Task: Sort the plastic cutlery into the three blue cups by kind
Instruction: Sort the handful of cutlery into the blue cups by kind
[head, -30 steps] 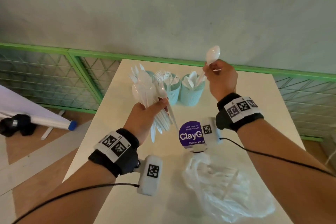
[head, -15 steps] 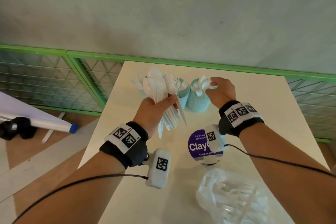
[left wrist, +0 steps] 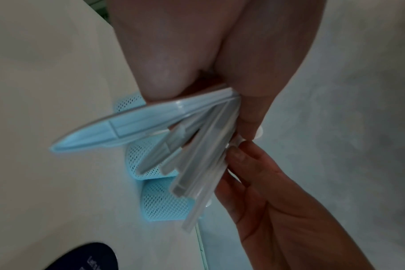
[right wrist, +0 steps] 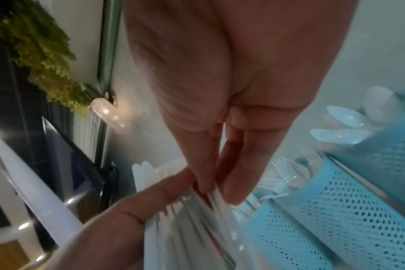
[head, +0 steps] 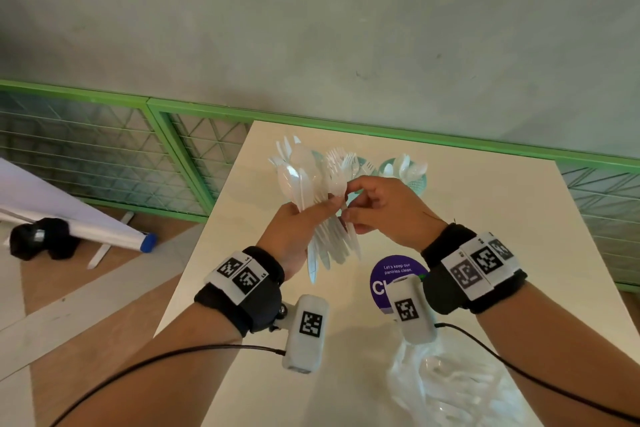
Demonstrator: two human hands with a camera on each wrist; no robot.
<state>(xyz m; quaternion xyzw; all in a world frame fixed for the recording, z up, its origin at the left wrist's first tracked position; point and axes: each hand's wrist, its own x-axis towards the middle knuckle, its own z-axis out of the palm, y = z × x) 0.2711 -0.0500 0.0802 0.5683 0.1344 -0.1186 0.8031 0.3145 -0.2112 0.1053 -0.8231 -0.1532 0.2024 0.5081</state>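
My left hand [head: 311, 215] grips a fanned bundle of white plastic cutlery [head: 304, 180] above the table, handles pointing down [left wrist: 197, 146]. My right hand [head: 348, 201] reaches in from the right and pinches one piece of that bundle between thumb and fingers [right wrist: 231, 186]; I cannot tell its kind. Behind the hands stand three blue mesh cups. The right cup [head: 417, 180] holds spoons [right wrist: 344, 135], the middle cup [right wrist: 335, 210] holds forks [head: 363, 166], and the left cup [left wrist: 127, 104] is mostly hidden by the bundle.
A clear plastic bag [head: 450, 388] with more cutlery lies front right on the cream table [head: 502, 218]. A round purple sticker [head: 384, 274] sits mid-table. A green railing [head: 207, 111] runs behind. The table's left edge drops to a floor with a rolled sheet [head: 104, 236].
My right hand lowered the spoon into the right cup, let it go, then came back left to the bundle and pinched a piece. My left hand kept hold of the bundle.
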